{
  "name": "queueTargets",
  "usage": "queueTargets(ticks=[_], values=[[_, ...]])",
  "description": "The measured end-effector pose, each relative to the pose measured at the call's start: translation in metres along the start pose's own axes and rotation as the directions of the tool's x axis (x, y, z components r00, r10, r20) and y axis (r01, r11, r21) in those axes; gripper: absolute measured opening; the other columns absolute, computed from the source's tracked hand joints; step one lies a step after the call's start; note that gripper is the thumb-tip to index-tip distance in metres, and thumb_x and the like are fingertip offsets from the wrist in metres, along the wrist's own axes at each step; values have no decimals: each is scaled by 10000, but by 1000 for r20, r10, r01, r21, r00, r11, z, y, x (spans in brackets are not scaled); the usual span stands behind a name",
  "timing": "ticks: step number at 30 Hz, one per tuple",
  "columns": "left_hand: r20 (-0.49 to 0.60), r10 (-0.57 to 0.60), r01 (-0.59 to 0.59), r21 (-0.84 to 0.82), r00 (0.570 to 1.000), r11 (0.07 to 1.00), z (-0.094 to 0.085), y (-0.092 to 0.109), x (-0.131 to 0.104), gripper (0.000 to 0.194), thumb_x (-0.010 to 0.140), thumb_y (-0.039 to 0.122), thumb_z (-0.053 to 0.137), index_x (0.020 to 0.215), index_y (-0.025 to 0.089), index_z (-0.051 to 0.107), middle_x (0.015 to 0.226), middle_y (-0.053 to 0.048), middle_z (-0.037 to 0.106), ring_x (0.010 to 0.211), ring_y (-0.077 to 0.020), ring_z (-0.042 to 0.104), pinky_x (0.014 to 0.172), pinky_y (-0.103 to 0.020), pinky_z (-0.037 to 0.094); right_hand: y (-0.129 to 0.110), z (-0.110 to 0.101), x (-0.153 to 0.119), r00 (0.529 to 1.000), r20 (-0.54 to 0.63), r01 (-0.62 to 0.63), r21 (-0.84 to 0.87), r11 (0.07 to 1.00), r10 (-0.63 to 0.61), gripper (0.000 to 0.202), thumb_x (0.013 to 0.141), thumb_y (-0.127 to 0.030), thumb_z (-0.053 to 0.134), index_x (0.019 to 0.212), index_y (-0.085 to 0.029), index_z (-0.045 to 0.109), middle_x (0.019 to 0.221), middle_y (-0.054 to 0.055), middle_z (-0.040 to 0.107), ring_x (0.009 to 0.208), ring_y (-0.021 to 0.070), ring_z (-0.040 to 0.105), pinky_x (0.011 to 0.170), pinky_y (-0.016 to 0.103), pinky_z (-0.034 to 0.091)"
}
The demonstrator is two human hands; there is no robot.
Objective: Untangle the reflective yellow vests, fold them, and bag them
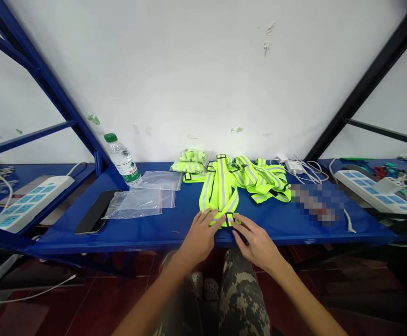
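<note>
A neon yellow reflective strap harness point(221, 186) with grey stripes and black buckles lies in the middle of the blue table. My left hand point(202, 231) rests on its near end, fingers spread over the straps. At the near black buckle, my right hand point(254, 238) has thumb and fingers on the strap's right edge, closed on it. More yellow straps point(263, 177) lie in a loose heap to the right. Behind the harness, to the left, is a clear bag of folded yellow straps point(190, 161).
Flat clear zip bags point(140, 200), a black phone point(96, 212) and a water bottle point(122, 161) are on the left. A white charger with cable point(294, 166) lies at the back right. Power strips point(31, 203) flank the table. Part of another person's hand shows at the far right edge.
</note>
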State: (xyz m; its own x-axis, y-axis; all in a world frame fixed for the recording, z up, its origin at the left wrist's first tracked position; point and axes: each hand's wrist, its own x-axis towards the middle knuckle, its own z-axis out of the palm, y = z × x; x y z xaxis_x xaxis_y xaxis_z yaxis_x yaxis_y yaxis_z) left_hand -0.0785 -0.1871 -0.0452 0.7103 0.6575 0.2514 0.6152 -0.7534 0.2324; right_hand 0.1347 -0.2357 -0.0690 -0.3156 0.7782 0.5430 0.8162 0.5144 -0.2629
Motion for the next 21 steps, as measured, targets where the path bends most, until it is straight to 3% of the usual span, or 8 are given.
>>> queueTargets(ticks=[3,6,14,21], values=[[-31,-11,12,43,999,999,0,9,-3,474,932,249,439,1403,206,472,1433,-136,483,1351,-308,402,1108,-556,342,-13,-1,-2,999,41,31,-63,998,-28,441,894,-290,580,1304,-133,539,1362,146,557,1269,307,515,953,435,548],[-38,-4,8,100,999,995,1,14,-10,500,931,414,493,1377,191,487,1382,-148,519,1297,-331,443,1065,-544,381,-21,2,-7,997,24,79,-154,985,-76,413,896,-280,589,1279,-131,552,1353,139,572,1235,327,536,867,424,578],[59,100,-112,249,993,962,-4,12,-15,378,974,256,414,1349,247,460,1294,-96,581,1149,-290,545,867,-449,485,-17,6,-14,987,-76,133,-133,982,-144,278,912,-176,575,1188,-161,603,1167,108,681,995,257,634,838,422,545],[172,49,-77,160,984,984,-23,6,3,347,1006,395,322,1109,141,534,1074,-97,660,964,-255,621,785,-389,489,-10,-2,0,992,-115,69,92,993,-58,333,928,-159,545,1258,-185,566,1156,98,682,1026,219,638,870,367,539]])
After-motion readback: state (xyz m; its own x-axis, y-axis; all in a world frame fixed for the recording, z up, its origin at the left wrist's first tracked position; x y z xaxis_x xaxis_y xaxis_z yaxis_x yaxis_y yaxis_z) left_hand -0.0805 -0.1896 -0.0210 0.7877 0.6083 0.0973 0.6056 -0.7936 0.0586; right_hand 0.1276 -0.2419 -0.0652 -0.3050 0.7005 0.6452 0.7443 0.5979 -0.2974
